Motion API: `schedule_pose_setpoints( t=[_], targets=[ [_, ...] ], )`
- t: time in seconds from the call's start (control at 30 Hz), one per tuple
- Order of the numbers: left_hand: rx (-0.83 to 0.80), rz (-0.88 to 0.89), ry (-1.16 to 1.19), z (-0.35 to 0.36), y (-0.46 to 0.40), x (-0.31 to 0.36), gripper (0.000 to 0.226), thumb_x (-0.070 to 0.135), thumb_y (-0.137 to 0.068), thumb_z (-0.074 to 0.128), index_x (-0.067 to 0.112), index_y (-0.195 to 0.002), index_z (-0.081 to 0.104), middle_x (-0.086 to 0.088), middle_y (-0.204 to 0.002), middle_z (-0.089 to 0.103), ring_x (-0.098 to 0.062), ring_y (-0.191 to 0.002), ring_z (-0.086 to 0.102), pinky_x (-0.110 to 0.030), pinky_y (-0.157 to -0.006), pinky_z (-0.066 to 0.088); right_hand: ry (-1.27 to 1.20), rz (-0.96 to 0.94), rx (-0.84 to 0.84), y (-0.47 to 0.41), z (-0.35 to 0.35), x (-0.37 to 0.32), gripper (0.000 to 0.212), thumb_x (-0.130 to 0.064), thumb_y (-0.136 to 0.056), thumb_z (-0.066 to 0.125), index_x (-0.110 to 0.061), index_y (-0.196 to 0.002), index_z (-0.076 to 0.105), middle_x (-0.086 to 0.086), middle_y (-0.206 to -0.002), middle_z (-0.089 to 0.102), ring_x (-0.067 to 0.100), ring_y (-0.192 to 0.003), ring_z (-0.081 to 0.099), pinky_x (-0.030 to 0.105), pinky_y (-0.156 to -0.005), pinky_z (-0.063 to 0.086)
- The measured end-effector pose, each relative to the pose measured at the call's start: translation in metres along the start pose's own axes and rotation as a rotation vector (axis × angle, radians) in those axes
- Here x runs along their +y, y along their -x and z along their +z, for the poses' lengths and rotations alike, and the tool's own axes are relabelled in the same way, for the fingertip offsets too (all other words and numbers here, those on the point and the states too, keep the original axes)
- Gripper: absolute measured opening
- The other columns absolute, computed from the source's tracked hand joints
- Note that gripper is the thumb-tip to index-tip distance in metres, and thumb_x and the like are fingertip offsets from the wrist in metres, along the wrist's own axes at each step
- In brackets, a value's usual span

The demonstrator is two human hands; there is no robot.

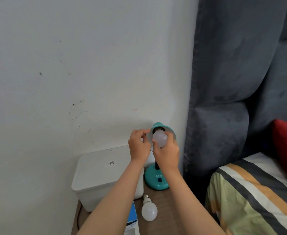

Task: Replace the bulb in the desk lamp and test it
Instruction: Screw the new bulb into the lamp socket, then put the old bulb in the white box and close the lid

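Observation:
A teal desk lamp stands on a small wooden table, its round base [156, 181] near the bed and its shade [170, 131] tilted toward me. A white bulb [159, 137] sits in the socket inside the shade. My right hand [166, 154] wraps its fingers around this bulb from below. My left hand [139, 146] pinches the left rim of the shade. A second white bulb [149, 210] lies on the table in front of the lamp, its screw cap pointing away from me.
A white lidded plastic box [103, 175] fills the table's left side against the wall. A blue and white bulb carton [132, 223] lies at the front edge. A bed with a striped cover [253, 192] and a grey padded headboard [224, 116] is on the right.

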State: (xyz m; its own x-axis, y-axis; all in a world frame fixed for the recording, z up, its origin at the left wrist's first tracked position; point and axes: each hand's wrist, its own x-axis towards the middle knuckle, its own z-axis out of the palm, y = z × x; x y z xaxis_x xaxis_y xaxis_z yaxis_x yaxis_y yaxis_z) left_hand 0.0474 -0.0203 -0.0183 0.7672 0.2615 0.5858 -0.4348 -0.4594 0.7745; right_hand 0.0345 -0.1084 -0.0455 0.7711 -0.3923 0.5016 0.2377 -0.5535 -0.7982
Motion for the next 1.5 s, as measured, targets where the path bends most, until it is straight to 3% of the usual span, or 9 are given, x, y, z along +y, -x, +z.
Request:
schedule_pose_setpoints(
  t=[0.27,0.33,0.43,0.6,0.8,0.87,1.0,1.1,1.5],
  targets=[
    [-0.158,-0.061,0.039,-0.012,0.000,0.007,0.034,-0.004,-0.083,0.051,0.018,-0.104,0.066,0.001,-0.101,0.063,-0.011,-0.095,0.059,-0.008,-0.077,0.040,-0.038,-0.023,-0.011,0.009,-0.005,0.001,0.051,-0.020,-0.084,0.064,-0.013,-0.131,0.045,0.016,-0.116,0.050,0.029,-0.095,0.058,0.035,-0.077,0.053],
    [-0.195,-0.071,0.032,-0.022,0.008,0.008,0.033,0.002,-0.085,0.053,0.019,-0.112,0.061,0.004,-0.111,0.061,-0.007,-0.103,0.055,-0.011,-0.085,0.040,-0.037,-0.129,0.064,0.020,-0.007,0.003,0.044,-0.016,-0.083,0.063,-0.010,-0.125,0.050,0.014,-0.108,0.050,0.025,-0.089,0.056,0.026,-0.072,0.048],
    [-0.155,-0.133,-0.014,-0.044,0.023,-0.007,0.035,0.009,-0.086,0.055,0.018,-0.120,0.055,0.001,-0.123,0.057,-0.010,-0.113,0.050,-0.022,-0.096,0.038,0.013,-0.302,0.077,0.040,-0.006,0.010,0.029,-0.012,-0.083,0.060,-0.008,-0.111,0.056,0.011,-0.095,0.054,0.022,-0.083,0.055,0.027,-0.070,0.049],
    [-0.113,-0.269,-0.314,-0.091,0.047,-0.050,0.041,0.026,-0.086,0.059,0.018,-0.125,0.049,-0.006,-0.132,0.050,-0.023,-0.125,0.044,-0.044,-0.113,0.022,0.125,-0.487,-0.249,0.087,0.023,0.013,0.025,-0.020,-0.080,0.062,-0.012,-0.103,0.059,0.006,-0.092,0.059,0.020,-0.083,0.059,0.026,-0.068,0.051],
    [-0.136,-0.553,-0.756,-0.152,0.056,-0.103,0.077,0.062,-0.077,0.054,0.019,-0.137,0.032,-0.019,-0.148,0.025,-0.037,-0.138,0.020,-0.060,-0.111,0.012,0.300,-0.183,-0.536,0.081,0.061,0.000,0.056,-0.042,-0.087,0.049,-0.013,-0.133,0.037,0.018,-0.132,0.042,0.033,-0.120,0.041,0.042,-0.100,0.039],
    [-0.158,-0.632,-0.788,-0.167,0.053,-0.117,0.086,0.068,-0.075,0.051,0.016,-0.139,0.027,-0.022,-0.148,0.023,-0.040,-0.137,0.019,-0.061,-0.111,0.012,0.392,-0.060,-0.583,0.070,0.072,-0.005,0.063,-0.047,-0.088,0.045,-0.014,-0.139,0.027,0.022,-0.141,0.031,0.038,-0.127,0.033,0.047,-0.108,0.030],
    [-0.162,-0.608,-0.776,-0.178,0.043,-0.130,0.092,0.073,-0.070,0.051,0.013,-0.137,0.028,-0.017,-0.136,0.045,-0.038,-0.123,0.044,-0.053,-0.104,0.029,0.432,0.063,-0.670,0.051,0.086,-0.011,0.066,-0.055,-0.086,0.045,-0.010,-0.132,0.029,0.019,-0.130,0.039,0.036,-0.118,0.042,0.047,-0.095,0.042],
    [-0.099,-0.552,-0.646,-0.178,0.046,-0.134,0.094,0.068,-0.068,0.059,0.012,-0.138,0.031,-0.014,-0.136,0.047,-0.034,-0.122,0.047,-0.043,-0.098,0.041,0.442,0.052,-0.675,0.050,0.089,-0.008,0.070,-0.058,-0.083,0.046,-0.010,-0.131,0.032,0.017,-0.129,0.038,0.034,-0.117,0.043,0.044,-0.090,0.045],
    [0.114,-0.410,-0.503,-0.175,0.058,-0.135,0.086,0.049,-0.070,0.073,0.012,-0.138,0.035,-0.012,-0.134,0.047,-0.030,-0.125,0.043,-0.041,-0.098,0.040,0.323,-0.101,-0.425,0.058,0.089,0.000,0.081,-0.062,-0.074,0.056,-0.014,-0.136,0.038,0.020,-0.129,0.042,0.035,-0.116,0.042,0.044,-0.096,0.040]
  ],
)
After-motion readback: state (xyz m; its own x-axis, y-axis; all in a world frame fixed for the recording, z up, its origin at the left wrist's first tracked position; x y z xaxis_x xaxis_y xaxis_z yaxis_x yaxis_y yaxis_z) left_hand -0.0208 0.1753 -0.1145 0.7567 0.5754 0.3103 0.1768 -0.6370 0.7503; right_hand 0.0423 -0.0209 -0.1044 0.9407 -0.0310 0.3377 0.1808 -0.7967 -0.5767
